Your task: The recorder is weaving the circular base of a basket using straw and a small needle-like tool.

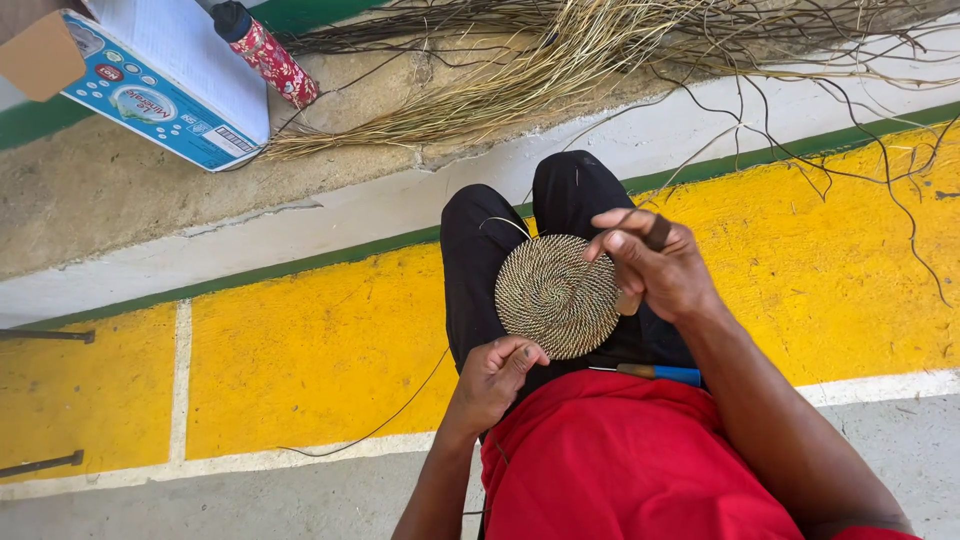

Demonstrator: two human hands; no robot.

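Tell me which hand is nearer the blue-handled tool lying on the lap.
Right. The right hand grips the far edge of the coiled woven disc, directly above the blue-handled tool. The left hand pinches the disc's near edge, farther off to the tool's left.

Sunlit yellow-painted floor [320, 350] with white lines [180, 380] and green edging [300, 262].

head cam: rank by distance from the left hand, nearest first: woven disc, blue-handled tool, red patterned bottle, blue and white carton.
From the left hand:
1. Woven disc: touching it, at the disc's lower edge, on the lap.
2. Blue-handled tool: just to the hand's right, lying across the lap.
3. Red patterned bottle: far off, up the picture on the concrete.
4. Blue and white carton: top-left corner, slightly beyond the bottle.
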